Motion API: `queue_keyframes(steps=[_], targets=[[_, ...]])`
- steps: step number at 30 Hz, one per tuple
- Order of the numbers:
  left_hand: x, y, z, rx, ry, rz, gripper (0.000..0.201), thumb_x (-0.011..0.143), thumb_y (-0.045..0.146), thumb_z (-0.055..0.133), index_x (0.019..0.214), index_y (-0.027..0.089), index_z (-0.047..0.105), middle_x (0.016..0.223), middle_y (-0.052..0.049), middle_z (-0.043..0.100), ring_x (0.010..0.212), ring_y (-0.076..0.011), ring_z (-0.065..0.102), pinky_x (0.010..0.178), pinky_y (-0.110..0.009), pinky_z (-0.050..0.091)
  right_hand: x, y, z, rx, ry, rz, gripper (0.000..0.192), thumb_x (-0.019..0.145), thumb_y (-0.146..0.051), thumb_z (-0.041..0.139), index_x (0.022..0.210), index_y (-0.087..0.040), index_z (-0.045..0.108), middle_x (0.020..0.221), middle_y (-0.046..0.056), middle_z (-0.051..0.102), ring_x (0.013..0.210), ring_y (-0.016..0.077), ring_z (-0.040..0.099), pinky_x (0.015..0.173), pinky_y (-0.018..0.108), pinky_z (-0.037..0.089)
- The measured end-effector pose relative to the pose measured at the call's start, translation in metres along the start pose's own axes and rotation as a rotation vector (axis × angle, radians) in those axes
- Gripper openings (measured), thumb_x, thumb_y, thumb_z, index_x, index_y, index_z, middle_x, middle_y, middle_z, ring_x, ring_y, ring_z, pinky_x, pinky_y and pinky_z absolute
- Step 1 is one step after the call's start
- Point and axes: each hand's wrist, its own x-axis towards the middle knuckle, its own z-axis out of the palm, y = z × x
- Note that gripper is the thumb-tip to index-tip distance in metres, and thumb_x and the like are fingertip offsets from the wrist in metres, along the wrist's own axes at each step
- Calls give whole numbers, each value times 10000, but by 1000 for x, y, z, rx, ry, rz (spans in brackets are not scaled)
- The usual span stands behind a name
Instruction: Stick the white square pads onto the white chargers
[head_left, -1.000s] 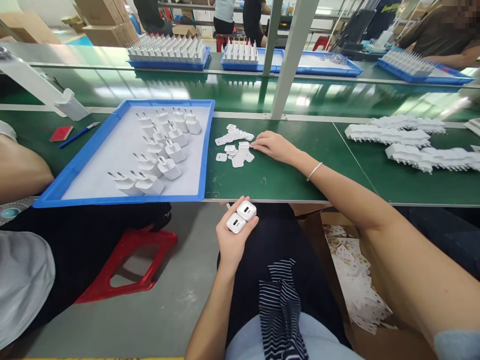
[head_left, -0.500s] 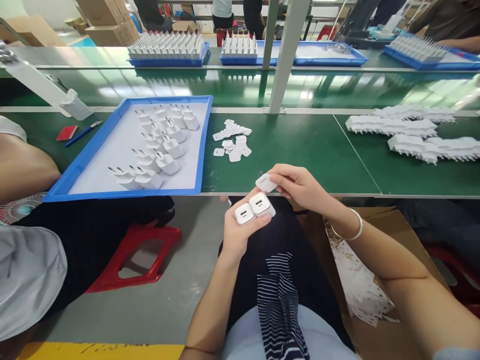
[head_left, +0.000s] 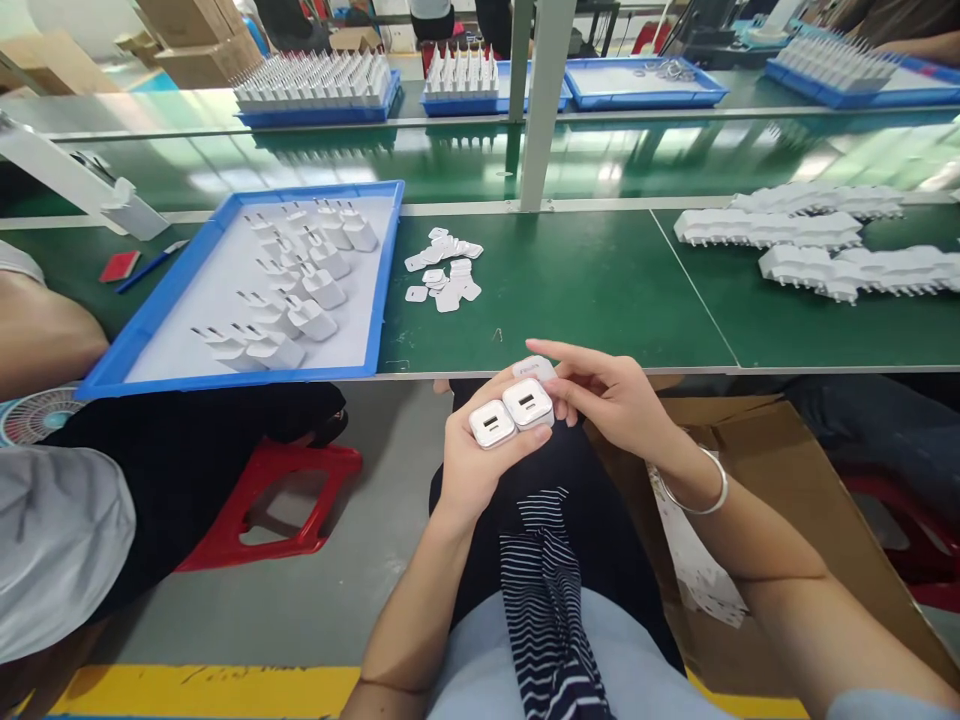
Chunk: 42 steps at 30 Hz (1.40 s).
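Two white USB chargers (head_left: pixel 527 402) lie side by side in my left hand (head_left: pixel 472 455), port faces up, with the thumb pressed along their near side. Just behind them is a small white plastic piece (head_left: pixel 533 368) with faint print, at the left fingertips. My right hand (head_left: pixel 611 395) has its thumb at the right end of that piece, close to the chargers. Its index finger stretches over the far side, and the other fingers curl underneath, partly hidden. On the bench, ahead and to the left, lies a pile of flat white covers (head_left: pixel 448 290).
A blue-rimmed tray (head_left: pixel 390 270) with several white plug chargers (head_left: pixel 311 318) stands at left. Rows of white parts (head_left: pixel 847 270) lie at right. A metal post (head_left: pixel 537 110) rises behind the bench (head_left: pixel 592 290). An open cardboard box (head_left: pixel 795 500) sits below; a co-worker's arm (head_left: pixel 49 330) is at left.
The white piece has come down closer behind the two chargers. My right index finger has lifted off it and straightened, and the right hand sits slightly lower. The view has shifted a little.
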Motion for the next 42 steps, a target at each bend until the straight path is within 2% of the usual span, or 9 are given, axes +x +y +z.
queue_keyframes(steps=[6, 10, 13, 16, 19, 22, 25, 34, 42], targets=[[-4, 0, 3, -42, -48, -114, 514, 655, 228, 907, 1152, 234, 776, 1101, -62, 786, 1002, -250, 734, 902, -363, 607, -9, 1, 0, 142, 45, 53, 257, 914, -262, 702, 1168, -259, 744, 662, -47, 677, 504, 98, 608, 503, 240, 549], [-5, 0, 4, 11, -50, -121, 483, 649, 223, 910, 1116, 224, 785, 1117, -74, 787, 1053, -275, 735, 943, -392, 606, -13, 4, -2, 99, 59, 94, 260, 953, -310, 655, 1198, -253, 723, 680, -34, 701, 522, 118, 638, 550, 275, 585], [-5, -1, 5, 116, -16, -44, 479, 671, 206, 897, 1134, 245, 779, 1221, -77, 757, 1170, -285, 700, 1036, -408, 570, -18, 4, -5, -41, 241, 54, 238, 968, -284, 636, 1194, -277, 710, 732, -20, 738, 583, 143, 684, 605, 307, 617], [-5, -3, 6, 298, 44, 138, 421, 723, 170, 856, 1129, 255, 778, 1249, -72, 744, 1247, -277, 660, 1122, -441, 515, -27, -4, -7, -57, 396, 11, 242, 966, -256, 639, 1193, -314, 701, 770, -9, 746, 600, 159, 687, 587, 326, 616], [-6, -2, 8, 425, 62, 273, 416, 755, 154, 826, 1152, 262, 766, 1265, -71, 735, 1242, -275, 663, 1123, -466, 514, -34, -15, -3, 110, 265, 77, 260, 965, -255, 640, 1212, -316, 695, 735, 2, 733, 552, 164, 658, 514, 324, 588], [-6, -1, 9, 472, 45, 329, 426, 772, 152, 814, 1179, 262, 754, 1286, -70, 726, 1232, -268, 672, 1104, -444, 531, -37, -22, 2, 269, 86, 147, 268, 964, -274, 648, 1227, -293, 695, 717, 7, 729, 540, 164, 657, 506, 321, 589], [-7, -1, 8, 507, 18, 378, 446, 771, 121, 802, 1190, 265, 747, 1300, -62, 721, 1230, -261, 676, 1101, -423, 537, -37, -23, 5, 346, -5, 190, 290, 956, -281, 664, 1245, -284, 692, 698, -1, 725, 524, 154, 655, 492, 299, 582], [-7, -3, 6, 584, -39, 461, 470, 797, 82, 764, 1234, 248, 712, 1332, -60, 702, 1244, -233, 669, 1101, -373, 537, -34, -25, 6, 393, -34, 241, 269, 945, -227, 670, 1207, -268, 714, 680, -11, 725, 496, 124, 651, 461, 239, 564], [-7, -3, 4, 628, -39, 500, 487, 800, 85, 751, 1256, 247, 698, 1348, -65, 693, 1240, -249, 676, 1097, -397, 551, -34, -26, 5, 381, -24, 266, 296, 935, -229, 681, 1231, -240, 674, 657, -19, 722, 472, 117, 644, 447, 220, 551]])
